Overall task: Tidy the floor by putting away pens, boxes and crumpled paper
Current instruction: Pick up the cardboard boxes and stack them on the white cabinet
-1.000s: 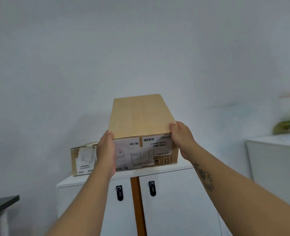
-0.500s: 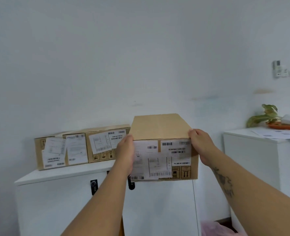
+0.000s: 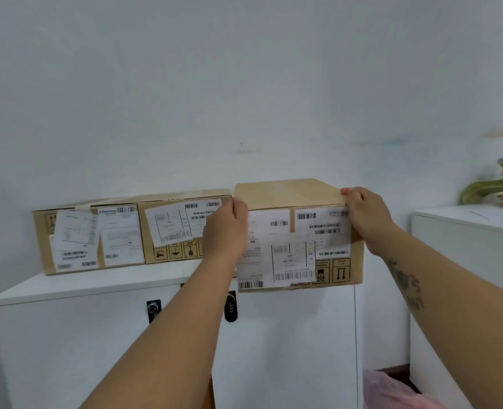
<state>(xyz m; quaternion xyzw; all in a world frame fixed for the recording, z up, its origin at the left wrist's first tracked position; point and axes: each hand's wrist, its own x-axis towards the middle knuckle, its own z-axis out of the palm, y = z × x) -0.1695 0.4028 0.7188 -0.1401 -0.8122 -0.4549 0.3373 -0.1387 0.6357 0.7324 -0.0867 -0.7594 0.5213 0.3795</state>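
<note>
Over the last second I have carried the rectangular brown cardboard box (image 3: 285,193), its near face papered with white shipping labels, from above the seam between the cabinet doors out towards three o'clock. It now lines up with the row of two labelled brown cartons (image 3: 120,231) at its nine o'clock, its left edge just beside the nearer one.

My left hand (image 3: 226,231) has the upper left corner of the near face and my right hand (image 3: 365,219) the upper right. Each grip is closed on the box, fingers curled over the top edge.

The box's near bottom edge shows a little lower than the front lip of the white tabletop (image 3: 96,281), so I cannot tell whether it bears on the surface yet or hangs just off it. I judge this box nearly put away: what is left is a push towards twelve o'clock until it sits flush with the row, then letting go. No pens or paper are in view, so I cannot score that part.

The tabletop caps a white two-door cabinet (image 3: 67,349) with two black locks (image 3: 153,309), backed by a plain pale wall (image 3: 244,84). At three o'clock stands a second white cabinet (image 3: 457,261) with a green leafy plant (image 3: 498,184) on it. At five o'clock, low down, lies something pink and crumpled (image 3: 392,391), perhaps a bag.
</note>
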